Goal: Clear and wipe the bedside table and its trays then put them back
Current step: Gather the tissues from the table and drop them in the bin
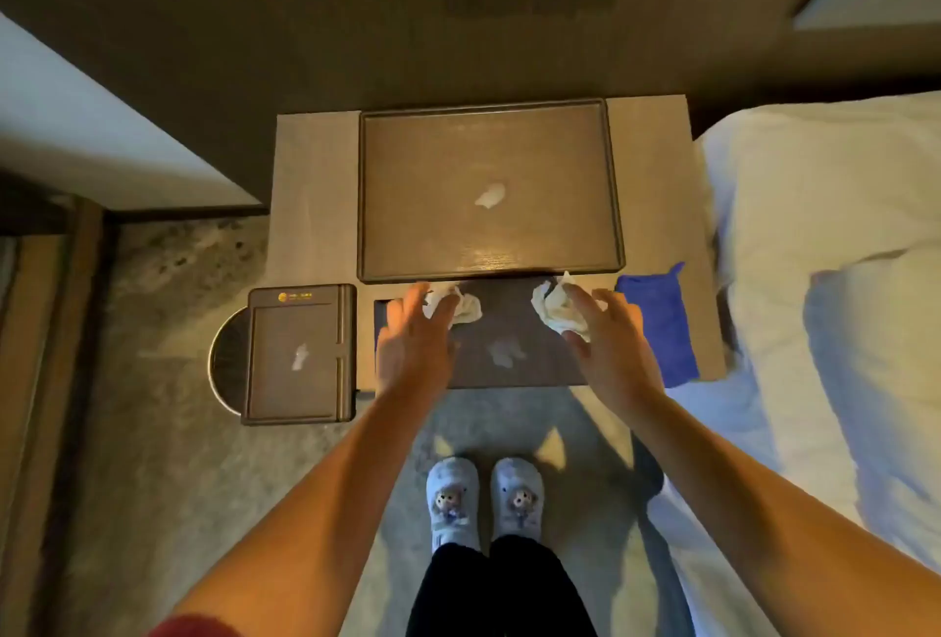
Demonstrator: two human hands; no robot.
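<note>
The wooden bedside table [315,168] carries a large brown tray [387,188] with a small white scrap [491,195] in its middle. In front of it lies a flat dark tray [514,371]. Both hands hover over its far edge. My left hand [415,336] has its fingers spread and touches a crumpled tissue [466,310]. My right hand [608,331] curls its thumb and fingers around a second crumpled tissue [555,313]. A folded blue cloth [657,326] lies on the table just right of my right hand.
A small brown tray [298,356] holding a white scrap rests on a round bin [224,356] to the left of the table. A white bed [825,280] borders the right side. My slippered feet [483,499] stand on the carpet before the table.
</note>
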